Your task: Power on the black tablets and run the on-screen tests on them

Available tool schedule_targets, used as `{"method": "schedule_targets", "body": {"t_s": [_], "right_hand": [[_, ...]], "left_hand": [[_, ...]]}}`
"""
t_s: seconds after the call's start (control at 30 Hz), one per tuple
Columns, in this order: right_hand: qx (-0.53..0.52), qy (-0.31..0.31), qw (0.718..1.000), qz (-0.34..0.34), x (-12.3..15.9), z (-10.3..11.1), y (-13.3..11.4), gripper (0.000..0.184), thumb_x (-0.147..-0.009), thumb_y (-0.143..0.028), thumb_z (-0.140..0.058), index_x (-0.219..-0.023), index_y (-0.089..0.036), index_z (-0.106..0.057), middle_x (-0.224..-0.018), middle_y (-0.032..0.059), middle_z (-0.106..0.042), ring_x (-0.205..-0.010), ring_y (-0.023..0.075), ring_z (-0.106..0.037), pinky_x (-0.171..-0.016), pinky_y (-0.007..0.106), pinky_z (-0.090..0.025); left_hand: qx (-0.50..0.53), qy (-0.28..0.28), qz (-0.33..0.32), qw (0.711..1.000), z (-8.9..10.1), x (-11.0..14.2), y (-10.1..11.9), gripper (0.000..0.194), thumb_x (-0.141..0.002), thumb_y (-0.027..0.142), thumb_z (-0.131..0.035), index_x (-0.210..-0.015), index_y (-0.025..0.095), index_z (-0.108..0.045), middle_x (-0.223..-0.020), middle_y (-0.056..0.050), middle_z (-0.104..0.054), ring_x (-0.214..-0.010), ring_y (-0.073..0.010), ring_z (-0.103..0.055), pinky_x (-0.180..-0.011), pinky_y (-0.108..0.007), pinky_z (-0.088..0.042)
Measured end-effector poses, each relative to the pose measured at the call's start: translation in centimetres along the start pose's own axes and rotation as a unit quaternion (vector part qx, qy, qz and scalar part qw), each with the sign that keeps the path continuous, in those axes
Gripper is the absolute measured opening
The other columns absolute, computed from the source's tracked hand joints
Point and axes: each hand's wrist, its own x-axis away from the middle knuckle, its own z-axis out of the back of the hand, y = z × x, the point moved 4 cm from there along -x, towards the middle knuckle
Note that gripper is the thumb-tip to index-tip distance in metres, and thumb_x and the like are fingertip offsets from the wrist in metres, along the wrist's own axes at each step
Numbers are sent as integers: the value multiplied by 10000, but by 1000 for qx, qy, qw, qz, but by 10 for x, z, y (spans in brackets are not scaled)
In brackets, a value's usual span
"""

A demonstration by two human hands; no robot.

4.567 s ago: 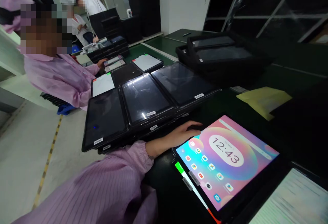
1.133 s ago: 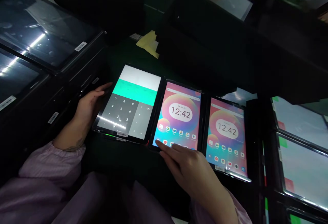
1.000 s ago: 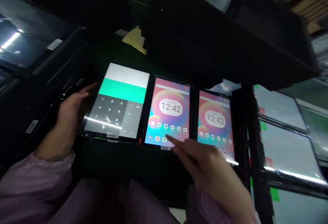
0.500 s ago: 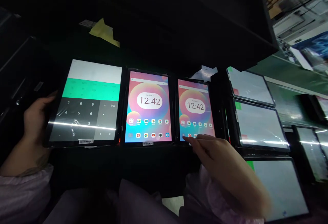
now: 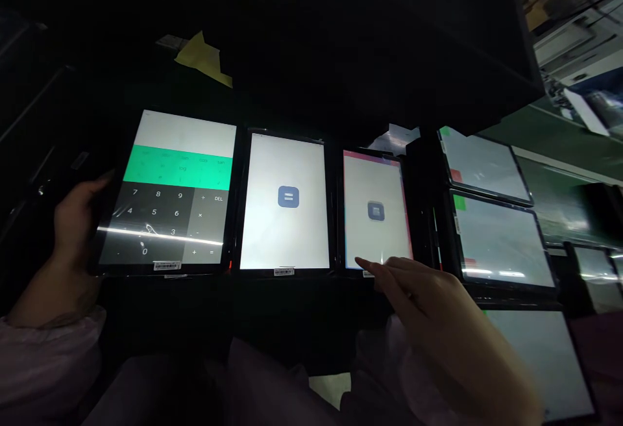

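Note:
Three tablets stand in a row before me. The left tablet (image 5: 170, 218) shows a calculator with dark keys and a green band; my left hand (image 5: 75, 228) grips its left edge, fingers partly hidden behind it. On the middle tablet (image 5: 285, 238) a white screen carries a blue equals-sign icon. The right tablet (image 5: 374, 182) has a similar white screen, edged in pink, with a blurred icon. My right hand (image 5: 428, 296) is at its lower edge, empty, index finger stretched out at the lower left of the screen and the other fingers loosely curled.
Several more tablets with white screens, such as this one (image 5: 501, 238), are stacked along the right. A dark shelf (image 5: 365, 56) overhangs the row. Yellow tape (image 5: 202, 57) sticks to the dark surface at upper left. Further tablets (image 5: 596, 280) lie at far right.
The middle and right tablets have switched from the home screen with a 12:42 clock to white screens with an icon. My right index finger stays near the right tablet's lower left.

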Motion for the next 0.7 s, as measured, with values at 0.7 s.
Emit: {"method": "schedule_targets", "body": {"t_s": [0.7], "right_hand": [[-10,306,945,-111,-68,36,66,576,-938,-587,-418,-524,-214,-564,-438,-12,-377,-523,131,-315,-578,322,-301]], "left_hand": [[-84,-2,-66,994,21,-49,-28,170,-739,59,-488,-712,198,-582,-1229,67,-734,-1490,-218,-452,-1249,-418,-339]]}}
